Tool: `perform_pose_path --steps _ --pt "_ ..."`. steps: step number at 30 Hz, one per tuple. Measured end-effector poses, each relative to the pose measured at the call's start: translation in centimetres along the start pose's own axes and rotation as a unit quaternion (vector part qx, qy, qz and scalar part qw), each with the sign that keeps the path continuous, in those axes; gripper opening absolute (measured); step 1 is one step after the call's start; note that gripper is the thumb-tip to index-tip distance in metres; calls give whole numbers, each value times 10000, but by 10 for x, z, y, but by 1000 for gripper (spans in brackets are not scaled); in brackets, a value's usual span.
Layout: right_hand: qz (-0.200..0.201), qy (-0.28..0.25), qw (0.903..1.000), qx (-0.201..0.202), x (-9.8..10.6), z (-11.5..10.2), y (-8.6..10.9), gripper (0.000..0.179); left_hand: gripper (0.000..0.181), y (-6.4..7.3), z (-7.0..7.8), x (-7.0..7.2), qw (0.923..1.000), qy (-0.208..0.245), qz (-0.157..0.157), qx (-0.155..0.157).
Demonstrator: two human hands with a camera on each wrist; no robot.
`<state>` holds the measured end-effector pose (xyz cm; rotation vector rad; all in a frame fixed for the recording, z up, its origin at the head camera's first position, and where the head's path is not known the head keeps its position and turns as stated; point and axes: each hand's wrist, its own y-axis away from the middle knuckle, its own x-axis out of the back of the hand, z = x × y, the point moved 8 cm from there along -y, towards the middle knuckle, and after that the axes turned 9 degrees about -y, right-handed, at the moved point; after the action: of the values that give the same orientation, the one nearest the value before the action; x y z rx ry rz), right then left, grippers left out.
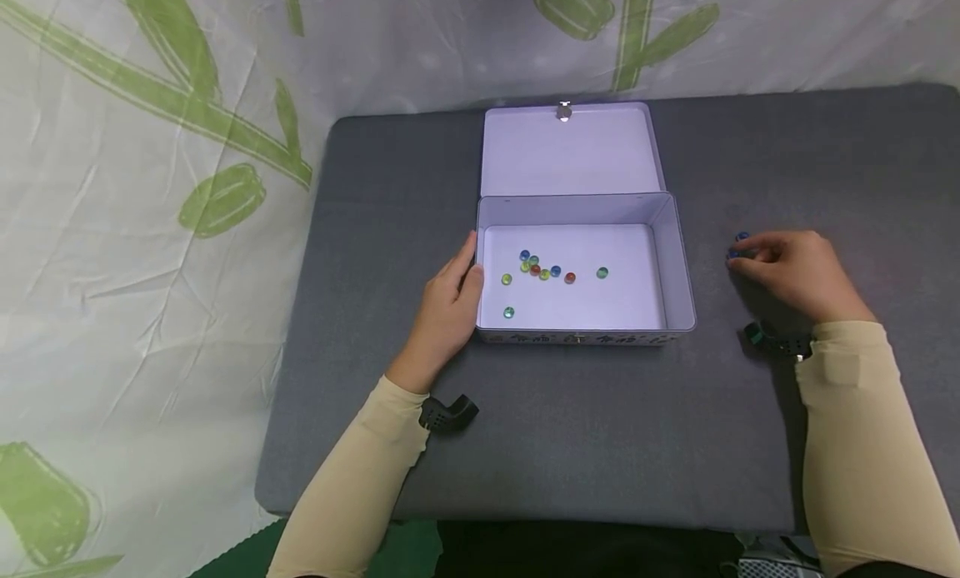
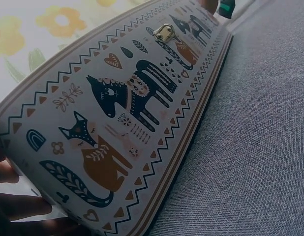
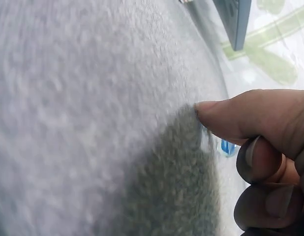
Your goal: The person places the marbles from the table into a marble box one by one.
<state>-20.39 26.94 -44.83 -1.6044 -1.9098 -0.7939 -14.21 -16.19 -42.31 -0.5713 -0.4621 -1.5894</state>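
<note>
An open tin box (image 1: 585, 337) with a lilac-white inside sits on the table, its front printed with foxes and horses. Several glass marbles (image 1: 556, 271) in blue, green, yellow and red lie scattered on its floor. My left hand (image 1: 442, 320) rests against the box's left wall, thumb and forefinger stretched along it; the fingers (image 2: 24, 205) touch that end in the left wrist view. To the right of the box, my right hand (image 1: 802, 270) pinches a blue marble between thumb and forefinger at the table. Another blue marble (image 1: 742, 236) lies just beyond the fingertips.
The lid (image 1: 570, 149) lies folded back behind the box, with a metal clasp (image 1: 564, 112) at its far edge. A grey cloth covers the table (image 1: 600, 436). A white curtain with green leaves (image 1: 450, 53) hangs along the back and left.
</note>
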Motion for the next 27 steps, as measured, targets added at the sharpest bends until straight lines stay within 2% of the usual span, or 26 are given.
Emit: perform_pose_path --steps 9,15,27 --pt "16 -102 9998 184 0 -20 2 31 55 -2 0 -1 10000 -13 15 39" --pt "77 -78 9994 331 8 -49 1 31 55 -3 0 0 10000 10 36 15" --pt "-114 -45 9973 724 21 -101 1 31 55 -3 1 -3 10000 -64 13 63"
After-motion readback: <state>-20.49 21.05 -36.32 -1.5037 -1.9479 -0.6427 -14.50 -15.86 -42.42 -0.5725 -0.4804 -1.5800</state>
